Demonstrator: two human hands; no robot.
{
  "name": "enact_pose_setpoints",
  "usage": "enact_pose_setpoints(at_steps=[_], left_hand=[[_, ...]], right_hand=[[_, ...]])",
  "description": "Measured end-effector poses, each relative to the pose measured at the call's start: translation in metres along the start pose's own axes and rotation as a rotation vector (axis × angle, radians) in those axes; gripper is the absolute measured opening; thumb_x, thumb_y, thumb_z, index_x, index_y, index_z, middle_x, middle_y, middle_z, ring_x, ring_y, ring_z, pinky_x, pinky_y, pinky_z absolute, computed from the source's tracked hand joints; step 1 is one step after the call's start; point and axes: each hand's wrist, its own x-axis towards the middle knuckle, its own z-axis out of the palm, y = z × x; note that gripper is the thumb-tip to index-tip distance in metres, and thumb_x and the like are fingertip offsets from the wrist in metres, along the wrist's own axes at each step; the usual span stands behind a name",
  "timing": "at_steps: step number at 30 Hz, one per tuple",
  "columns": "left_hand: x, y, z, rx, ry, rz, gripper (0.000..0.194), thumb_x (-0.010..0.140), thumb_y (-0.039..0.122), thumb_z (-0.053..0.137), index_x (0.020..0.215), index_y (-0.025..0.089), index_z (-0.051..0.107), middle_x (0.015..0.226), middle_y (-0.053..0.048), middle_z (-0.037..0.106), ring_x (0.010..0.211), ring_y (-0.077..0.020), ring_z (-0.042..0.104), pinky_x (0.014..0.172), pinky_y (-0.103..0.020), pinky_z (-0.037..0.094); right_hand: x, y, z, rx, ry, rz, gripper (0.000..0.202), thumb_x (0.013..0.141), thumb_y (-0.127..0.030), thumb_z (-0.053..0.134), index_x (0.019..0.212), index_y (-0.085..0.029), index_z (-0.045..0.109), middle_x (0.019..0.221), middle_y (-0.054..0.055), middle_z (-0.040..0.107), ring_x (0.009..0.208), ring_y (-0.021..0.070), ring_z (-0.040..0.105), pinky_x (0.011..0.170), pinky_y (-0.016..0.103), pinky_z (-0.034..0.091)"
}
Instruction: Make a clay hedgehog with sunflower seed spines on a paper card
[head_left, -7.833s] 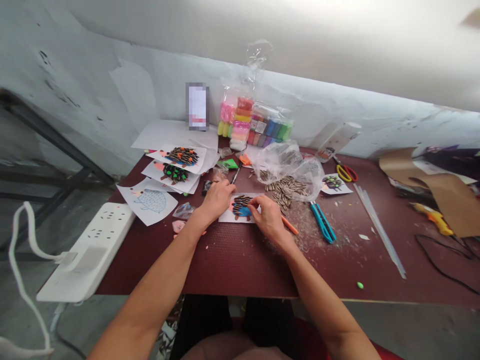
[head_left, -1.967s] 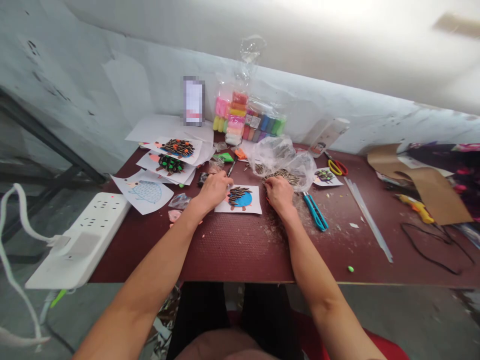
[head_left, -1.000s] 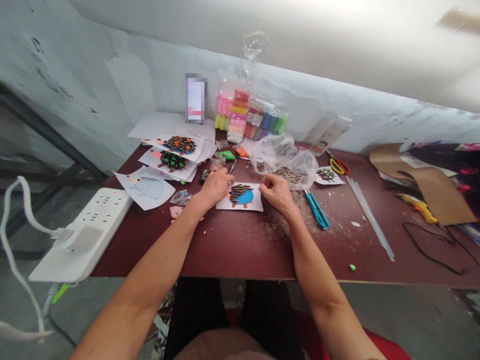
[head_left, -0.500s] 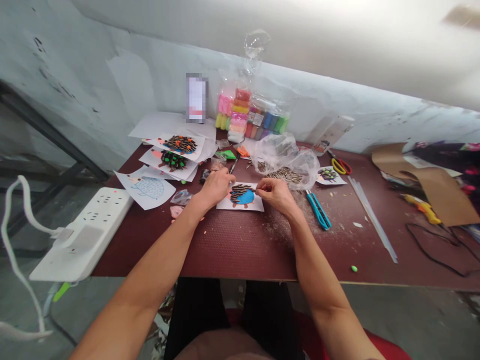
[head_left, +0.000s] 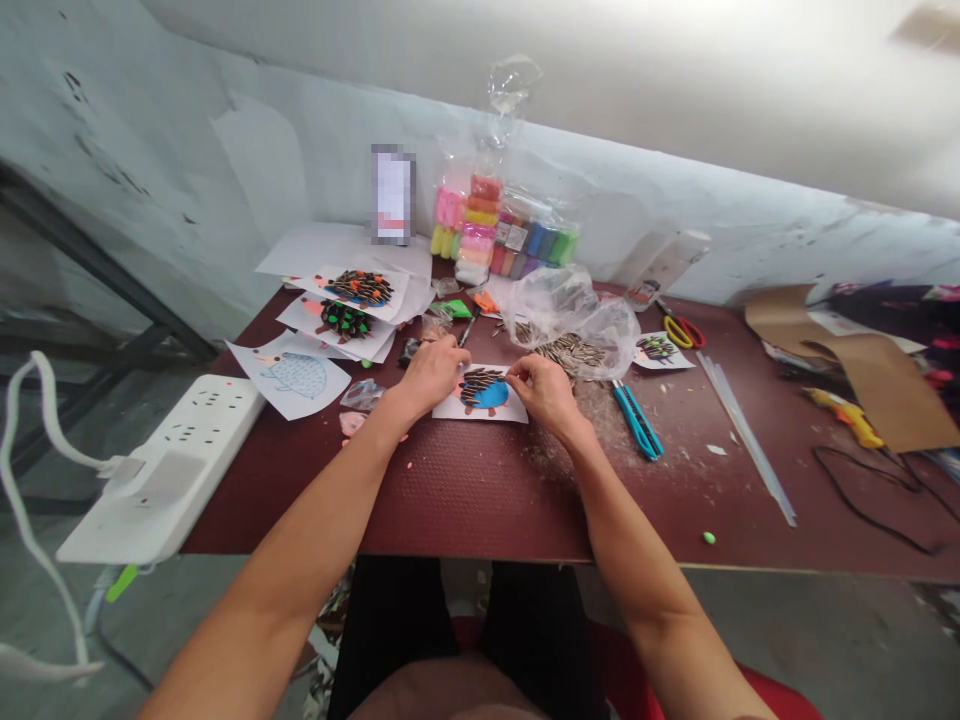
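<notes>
Maroon tabletop [head_left: 465,500]: the right hand [head_left: 546,388], fingertips pinched, contents too small to tell, has left the seeds [head_left: 568,350] for the hedgehog card [head_left: 491,397] at nine o'clock, joining the left hand [head_left: 435,373], grip unclear.

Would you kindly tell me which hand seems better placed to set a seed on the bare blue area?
Probably the right hand: it is beside the blue area and near the seed pile. The left hand is at the left end of the card.

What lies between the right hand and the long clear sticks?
The head view shows the teal cutter and a white scrap between the right hand and the long clear sticks, plus scattered crumbs.
</notes>
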Motion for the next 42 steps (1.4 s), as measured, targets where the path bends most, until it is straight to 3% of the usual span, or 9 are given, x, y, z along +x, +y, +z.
enact_pose_setpoints(at_steps=[33,42], left_hand=[[0.0,0.0,0.0,0.014,-0.006,0.002,0.036,0.096,0.012,0.048,0.112,0.02,0.079,0.108,-0.011,0.068,0.098,-0.024,0.067,0.084,-0.033,0.047],[0.0,0.0,0.0,0.01,-0.012,0.006,0.036,0.096,0.011,0.049,0.113,0.019,0.079,0.11,-0.012,0.068,0.101,-0.0255,0.068,0.085,-0.034,0.048]], right_hand=[[-0.002,-0.013,0.001,-0.137,-0.066,-0.016,0.016,0.093,-0.016,0.059,0.088,-0.019,0.073,0.094,0.007,0.071,0.087,0.0189,0.063,0.075,0.027,0.04],[-0.001,-0.006,0.003,-0.06,-0.027,0.002,0.011,0.09,-0.018,0.066,0.088,-0.02,0.076,0.091,0.005,0.072,0.083,0.0174,0.063,0.074,0.026,0.041]])
